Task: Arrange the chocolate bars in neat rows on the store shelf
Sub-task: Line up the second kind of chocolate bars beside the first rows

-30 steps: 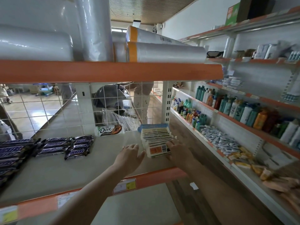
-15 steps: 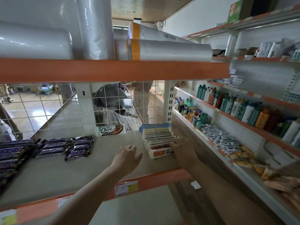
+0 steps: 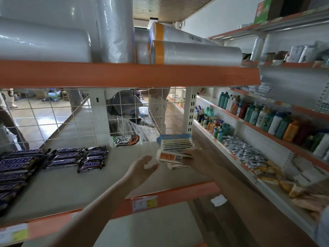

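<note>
Chocolate bar [image 3: 175,156] now lifted off the stack [image 3: 176,146] by right hand [image 3: 197,157].

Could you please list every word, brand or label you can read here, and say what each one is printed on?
"SNICKERS": on the dark chocolate bars lying at the left of the shelf.
"Dove": on the white and brown bar standing against the wire grid.
Orange and white packs under the right hand: print blurred.
Price tag on the shelf edge: too small to read.
</note>
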Demonstrator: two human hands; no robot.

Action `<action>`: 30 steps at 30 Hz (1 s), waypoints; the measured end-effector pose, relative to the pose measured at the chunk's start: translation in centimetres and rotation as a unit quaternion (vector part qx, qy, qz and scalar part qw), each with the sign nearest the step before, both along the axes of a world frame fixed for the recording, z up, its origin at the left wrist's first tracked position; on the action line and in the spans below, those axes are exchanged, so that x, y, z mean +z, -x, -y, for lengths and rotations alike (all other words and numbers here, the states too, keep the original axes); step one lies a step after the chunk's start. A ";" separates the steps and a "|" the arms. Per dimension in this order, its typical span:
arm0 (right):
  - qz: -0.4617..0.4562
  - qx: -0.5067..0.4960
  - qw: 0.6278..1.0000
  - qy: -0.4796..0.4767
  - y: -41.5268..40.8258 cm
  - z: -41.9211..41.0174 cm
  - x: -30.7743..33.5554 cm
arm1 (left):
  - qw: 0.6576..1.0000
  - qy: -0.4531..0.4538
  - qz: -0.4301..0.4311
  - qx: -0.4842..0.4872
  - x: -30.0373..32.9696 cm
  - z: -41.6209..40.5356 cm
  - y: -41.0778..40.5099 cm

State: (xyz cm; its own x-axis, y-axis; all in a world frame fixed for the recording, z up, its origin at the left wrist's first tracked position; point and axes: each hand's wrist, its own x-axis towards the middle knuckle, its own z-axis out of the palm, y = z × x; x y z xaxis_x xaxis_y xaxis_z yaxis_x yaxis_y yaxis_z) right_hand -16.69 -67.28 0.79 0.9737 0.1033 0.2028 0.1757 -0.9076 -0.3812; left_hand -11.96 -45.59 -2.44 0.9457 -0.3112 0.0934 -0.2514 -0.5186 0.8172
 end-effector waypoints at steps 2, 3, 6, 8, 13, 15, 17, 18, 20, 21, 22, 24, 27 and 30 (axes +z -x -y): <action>0.003 0.002 1.000 -0.011 0.0 -0.8 0.9 | 0.992 0.107 -0.067 0.001 0.4 -0.6 0.1; -0.002 0.006 1.000 -0.019 -0.1 -1.2 1.1 | 0.983 0.157 -0.095 -0.002 0.7 -1.1 0.2; -0.020 0.033 0.998 -0.056 -0.4 -2.5 1.6 | 0.945 0.283 -0.163 -0.008 1.6 -2.5 0.7; -0.030 0.057 0.996 -0.062 -0.3 -3.6 2.0 | 0.930 0.321 -0.177 -0.012 2.0 -3.2 1.0; -0.020 0.072 0.994 -0.085 -0.4 -5.5 2.4 | 0.913 0.368 -0.175 0.013 2.4 -4.8 1.3; -0.018 0.039 0.987 -0.153 -0.6 -5.7 2.6 | 0.907 0.382 -0.171 0.034 2.4 -5.6 1.2; -0.020 0.027 0.980 -0.197 -0.5 -5.7 3.0 | 0.901 0.396 -0.172 0.048 2.3 -6.3 1.2; -0.022 0.025 0.979 -0.202 -0.4 -5.6 3.0 | 0.897 0.404 -0.172 0.053 2.2 -6.7 1.2; -0.032 0.023 0.978 -0.205 -0.4 -5.5 2.8 | 0.886 0.427 -0.173 0.061 2.2 -7.3 1.3; -0.040 0.024 0.977 -0.210 -0.3 -5.6 2.7 | 0.879 0.439 -0.174 0.065 2.2 -7.6 1.3; -0.046 0.029 0.975 -0.214 -0.3 -5.7 2.5 | 0.874 0.447 -0.176 0.067 2.1 -7.8 1.4; -0.050 0.041 0.975 -0.211 -0.6 -6.0 1.9 | 0.873 0.450 -0.176 0.065 2.1 -8.2 1.6; -0.043 0.049 0.980 -0.186 -0.6 -6.8 1.8 | 0.879 0.441 -0.175 0.058 2.0 -8.5 2.1; -0.005 0.046 0.991 -0.125 -0.6 -7.4 1.8 | 0.877 0.445 -0.173 0.058 2.2 -8.8 2.5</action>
State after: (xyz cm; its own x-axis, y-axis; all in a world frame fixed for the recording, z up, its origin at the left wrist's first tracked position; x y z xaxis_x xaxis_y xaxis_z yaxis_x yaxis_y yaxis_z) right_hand -16.08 -59.87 2.60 0.9646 0.1398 0.2238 0.2487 -0.7650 -0.5941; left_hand -14.42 -36.81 -0.25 0.9857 -0.1610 -0.0487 0.1043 0.3578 0.9279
